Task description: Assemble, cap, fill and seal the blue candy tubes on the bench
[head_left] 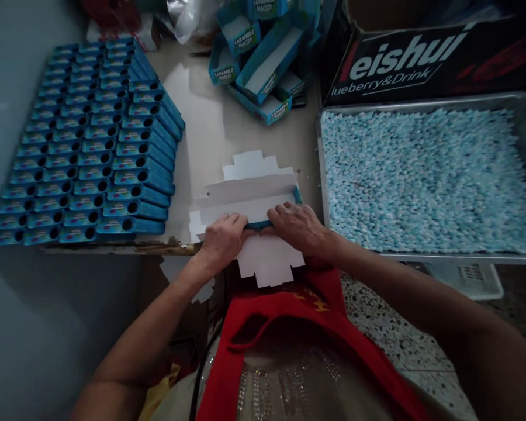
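A partly folded cardboard box (245, 204), white inside with blue showing on its outer side, lies at the table's front edge. Its white flaps stick out at the back, at the left and over the edge towards my body. With fingers curled over the near wall, my left hand (225, 238) grips it left of the middle. My right hand (298, 229) pinches the same wall farther right, near the raised blue end. Both thumbs are partly hidden under the cardboard.
Stacked blue boxes (79, 146) with round holes fill the left side. Several open blue trays (263, 64) are piled at the back. A metal tray (325, 193) of small blue and white candies is at the right, before a black carton (403, 64).
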Demonstrator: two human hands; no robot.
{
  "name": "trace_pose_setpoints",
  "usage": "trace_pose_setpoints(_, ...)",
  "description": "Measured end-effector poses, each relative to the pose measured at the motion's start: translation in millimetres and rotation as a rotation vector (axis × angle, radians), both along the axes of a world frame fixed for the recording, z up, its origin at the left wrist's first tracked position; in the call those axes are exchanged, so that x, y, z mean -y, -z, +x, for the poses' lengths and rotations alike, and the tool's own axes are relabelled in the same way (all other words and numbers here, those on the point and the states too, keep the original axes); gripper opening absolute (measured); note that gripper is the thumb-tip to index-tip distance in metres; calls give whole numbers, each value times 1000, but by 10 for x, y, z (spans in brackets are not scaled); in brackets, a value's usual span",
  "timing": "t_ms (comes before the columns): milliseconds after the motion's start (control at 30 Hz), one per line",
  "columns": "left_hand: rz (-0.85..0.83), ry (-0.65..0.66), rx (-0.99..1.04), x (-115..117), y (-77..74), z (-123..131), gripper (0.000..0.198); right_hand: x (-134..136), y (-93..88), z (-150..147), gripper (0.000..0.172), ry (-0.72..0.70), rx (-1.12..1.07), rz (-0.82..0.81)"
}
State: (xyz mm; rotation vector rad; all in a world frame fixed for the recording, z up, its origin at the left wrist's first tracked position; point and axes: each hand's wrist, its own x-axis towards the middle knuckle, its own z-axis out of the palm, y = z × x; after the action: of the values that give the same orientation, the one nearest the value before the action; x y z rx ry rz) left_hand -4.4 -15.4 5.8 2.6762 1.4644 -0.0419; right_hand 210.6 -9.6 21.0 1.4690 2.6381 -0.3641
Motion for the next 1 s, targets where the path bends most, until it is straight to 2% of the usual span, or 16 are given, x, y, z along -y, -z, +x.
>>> trace_pose_setpoints(100,16,178,11,-73,-62,-50,15,110,-116,97,19,5,-33,-110)
trace_pose_setpoints(167,3,349,11,-184,-134,-78,18,166,-240,253,29,-44,-128,-217)
trace_pose_setpoints(267,-69,531,9,-455,-260,-108,26,94,-476,574,45,-230,-400,-337)
trace_pose_setpoints(300,-101,570,10,-570,-297,-109,28,20,-540,676,46,-276,-464,-305)
trace_pose_setpoints(367,-159,634,14,-823,-353,-91,31,-181,-593,825,55,-299,-468,-139)
trace_pose_setpoints(433,-212,700,11,-1091,-389,-41,31,-400,-533,867,52,-322,-378,18)
trace_pose_setpoints(500,-250,729,19,-1335,-422,29,28,-557,-401,798,32,-380,-299,88)
trace_pose_setpoints(533,-262,719,33,-1430,-448,63,27,-593,-331,732,22,-405,-277,111)
trace_pose_setpoints(600,-258,646,78,-1519,-535,103,26,-560,-221,569,21,-419,-258,172)
trace_pose_setpoints(667,-202,526,131,-1412,-665,92,28,-411,-164,408,25,-393,-251,236)
trace_pose_setpoints(700,-156,452,153,-1274,-734,66,30,-316,-150,340,27,-369,-253,258)
trace_pose_setpoints(800,-9,195,181,-603,-839,-46,29,-79,-128,191,30,-275,-303,253)
trace_pose_setpoints(833,26,123,177,-351,-816,-75,27,-48,-123,155,30,-235,-337,231)
trace_pose_setpoints(900,85,8,170,70,-677,-92,30,-82,-112,91,30,-149,-425,149)
trace_pose_setpoints(933,111,-59,163,205,-577,-79,32,-140,-106,61,29,-117,-465,87)
trace_pose_setpoints(1000,130,-208,151,295,-372,-31,38,-289,-90,6,25,-95,-523,-48)
